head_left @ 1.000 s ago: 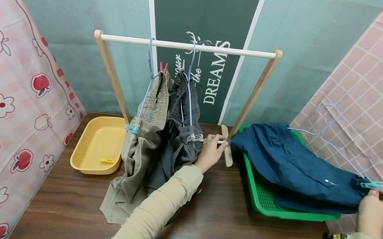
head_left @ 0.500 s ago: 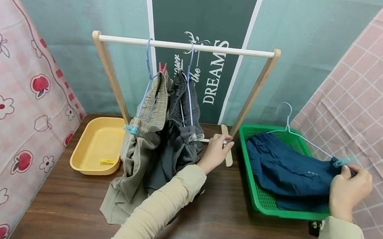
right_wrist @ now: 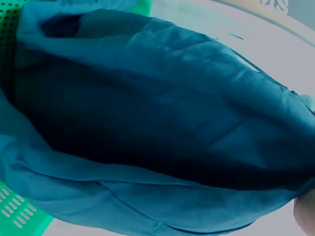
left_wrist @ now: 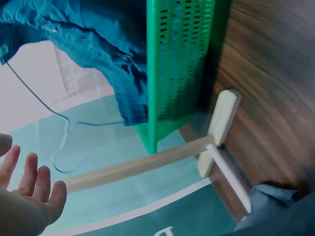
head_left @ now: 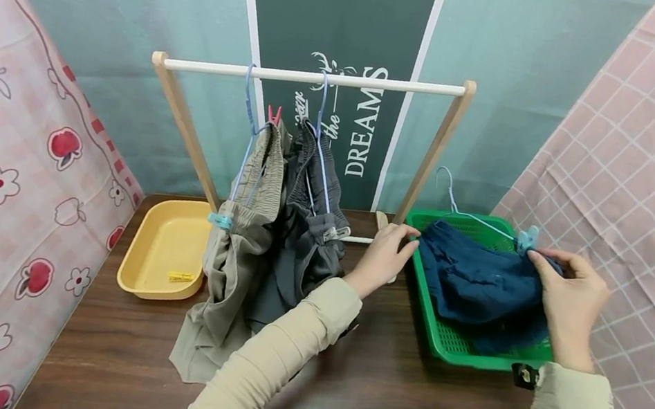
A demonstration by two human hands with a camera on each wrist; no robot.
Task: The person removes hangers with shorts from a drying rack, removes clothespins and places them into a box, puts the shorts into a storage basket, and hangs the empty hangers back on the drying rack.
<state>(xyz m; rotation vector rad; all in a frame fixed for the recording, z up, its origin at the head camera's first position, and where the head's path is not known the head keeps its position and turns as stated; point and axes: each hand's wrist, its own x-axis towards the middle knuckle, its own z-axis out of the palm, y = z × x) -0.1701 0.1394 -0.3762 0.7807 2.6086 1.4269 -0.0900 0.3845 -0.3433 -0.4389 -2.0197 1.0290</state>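
Observation:
My right hand (head_left: pixel 575 295) pinches the waistband end of dark blue trousers (head_left: pixel 475 274). Next to its fingertips, a light blue clothespin (head_left: pixel 526 239) fastens them to a pale blue wire hanger (head_left: pixel 482 221). The trousers sag over the green basket (head_left: pixel 439 351); in the right wrist view their waist opening (right_wrist: pixel 147 128) gapes. Between the drying rack's right leg (head_left: pixel 435 153) and the basket, my left hand (head_left: pixel 383 258) has loosely bent fingers and nothing in them. The left wrist view shows that hand (left_wrist: pixel 32 199) apart from the hanger's hook (left_wrist: pixel 64 157).
Grey-beige trousers (head_left: pixel 232 254) and dark grey trousers (head_left: pixel 295 256) hang by hangers from the rack's white bar (head_left: pixel 382 85). At left stands a yellow tub (head_left: pixel 161 247) with yellow clothespins (head_left: pixel 180 277). Patterned cloth sheets (head_left: pixel 609 167) enclose the wooden table (head_left: pixel 400 403).
My right hand has brought the blue trousers and hanger leftward, over the basket. My left hand has moved from the rack's lower bar slightly right, toward the basket, its fingers loosening.

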